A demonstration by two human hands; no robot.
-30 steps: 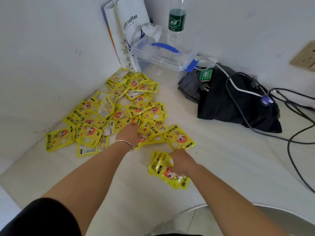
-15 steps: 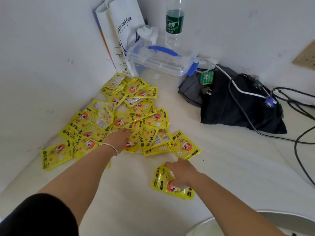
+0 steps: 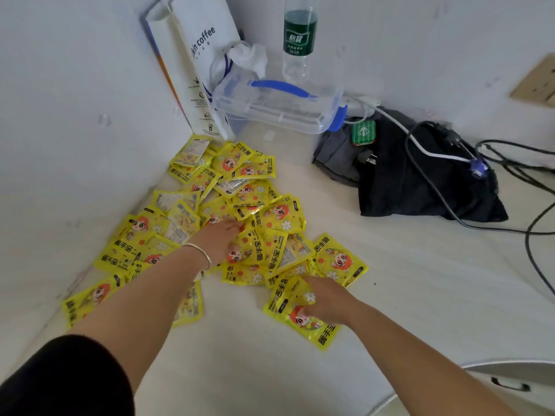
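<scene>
Yellow packets (image 3: 271, 216) lie in a loose overlapping heap that runs from the bench's (image 3: 420, 295) far left corner along its left edge. The left hand (image 3: 220, 238), a bangle (image 3: 200, 254) on its wrist, rests palm down on the heap's near side with its fingers stretched out over the packets, gripping none. The right hand (image 3: 326, 301) curls its fingers onto a small stack (image 3: 326, 333) of the same packets, just beside the heap and nearer the front edge. In the far corner stand a paper bag (image 3: 198, 55), a clear box (image 3: 279, 106) and a bottle (image 3: 300, 40). A black cloth (image 3: 420, 181) and cables (image 3: 534, 223) lie toward the right edge.
</scene>
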